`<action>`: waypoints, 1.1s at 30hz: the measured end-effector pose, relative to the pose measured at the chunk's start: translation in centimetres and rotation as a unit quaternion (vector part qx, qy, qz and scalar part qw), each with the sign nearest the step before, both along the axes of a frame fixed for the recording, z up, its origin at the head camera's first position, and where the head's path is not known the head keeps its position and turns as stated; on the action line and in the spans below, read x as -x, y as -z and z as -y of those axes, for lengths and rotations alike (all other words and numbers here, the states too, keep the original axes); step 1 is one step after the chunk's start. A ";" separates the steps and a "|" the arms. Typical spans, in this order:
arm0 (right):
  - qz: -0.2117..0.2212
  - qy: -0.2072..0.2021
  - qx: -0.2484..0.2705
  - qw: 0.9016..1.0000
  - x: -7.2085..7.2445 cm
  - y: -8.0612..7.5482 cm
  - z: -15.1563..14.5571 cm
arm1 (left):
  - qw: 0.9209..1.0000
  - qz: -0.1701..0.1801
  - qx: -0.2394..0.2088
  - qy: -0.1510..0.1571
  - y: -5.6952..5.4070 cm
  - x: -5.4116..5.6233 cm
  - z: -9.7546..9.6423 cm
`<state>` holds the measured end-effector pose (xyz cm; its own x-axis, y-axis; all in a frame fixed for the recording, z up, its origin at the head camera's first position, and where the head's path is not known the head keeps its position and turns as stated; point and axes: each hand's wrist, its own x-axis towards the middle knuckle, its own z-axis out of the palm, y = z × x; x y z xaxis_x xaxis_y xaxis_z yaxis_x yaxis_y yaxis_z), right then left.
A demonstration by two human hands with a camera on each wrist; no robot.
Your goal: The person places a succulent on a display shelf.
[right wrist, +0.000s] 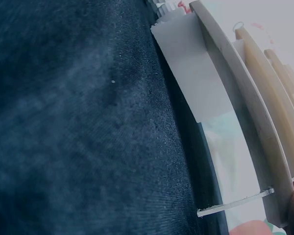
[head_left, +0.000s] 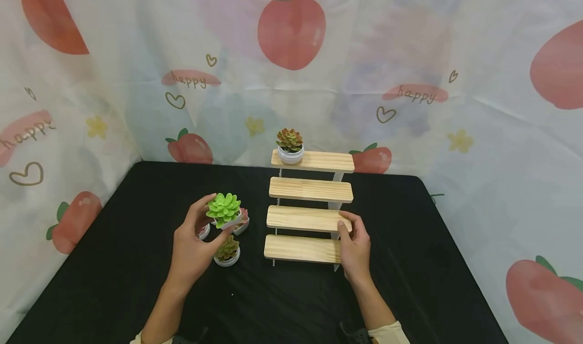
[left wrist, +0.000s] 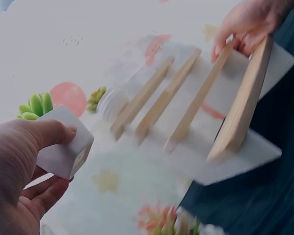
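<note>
My left hand (head_left: 193, 250) pinches the white square pot (left wrist: 71, 142) of a bright green succulent (head_left: 224, 208), raised over the left part of the table. Thumb and fingers lie on opposite sides of the pot. To its right stands a four-tier wooden shelf stand (head_left: 302, 248) with clear side panels. The right hand (head_left: 356, 248) grips the right end of the second tier from the bottom, thumb on top. On the left end of the top tier sits a reddish-green succulent (head_left: 290, 140) in a round white pot.
Close below the left hand, a greenish-brown succulent (head_left: 226, 249) in a round white pot stands on the black tablecloth (head_left: 282, 303). A pink-tipped potted succulent (head_left: 243, 222) and another white pot (head_left: 204, 231) are partly hidden behind the hand. A fruit-print curtain (head_left: 319, 106) hangs behind the table.
</note>
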<state>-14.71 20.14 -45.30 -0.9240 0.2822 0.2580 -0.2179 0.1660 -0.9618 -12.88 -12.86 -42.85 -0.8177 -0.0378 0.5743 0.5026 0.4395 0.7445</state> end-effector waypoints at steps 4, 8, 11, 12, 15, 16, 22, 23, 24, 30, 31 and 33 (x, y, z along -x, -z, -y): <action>0.003 0.000 0.003 1.000 0.0 0.0 -0.1 | 1.000 0.002 -0.018 0.024 -0.2 0.6 -1.8; -0.001 0.002 0.001 1.000 0.0 0.0 -0.1 | 0.999 0.007 -0.026 0.043 -0.6 1.1 -3.1; -0.003 0.002 0.003 1.000 0.1 0.0 -0.1 | 0.999 0.013 -0.024 0.046 -1.1 1.7 -3.7; -0.003 0.001 0.003 1.000 0.1 0.0 -0.1 | 0.999 0.014 -0.023 0.046 -1.3 2.0 -3.9; 0.000 -0.001 0.005 1.000 0.1 -0.1 -0.1 | 0.998 0.016 -0.023 0.050 -1.8 2.7 -4.4; 0.001 -0.002 0.005 1.000 0.1 -0.1 -0.1 | 0.998 0.016 -0.021 0.051 -1.9 2.9 -4.6; 0.005 0.001 0.000 1.000 0.0 0.0 -0.1 | 0.998 0.017 -0.021 0.059 -2.6 4.0 -5.7; 0.004 0.001 0.000 1.000 0.0 0.0 -0.1 | 0.998 0.016 -0.023 0.062 -2.7 4.2 -5.9; 0.004 0.002 0.000 1.000 0.0 0.0 -0.1 | 0.997 0.016 -0.025 0.066 -2.8 4.3 -6.1; 0.001 0.002 0.001 1.000 0.0 0.1 -0.1 | 0.996 0.016 -0.031 0.083 -3.3 4.9 -7.2; 0.001 0.002 0.001 1.000 0.0 0.1 -0.1 | 0.996 0.017 -0.032 0.085 -3.4 5.0 -7.3; 0.002 0.001 0.002 1.000 0.0 0.1 -0.1 | 0.995 0.020 -0.034 0.086 -3.4 5.2 -7.5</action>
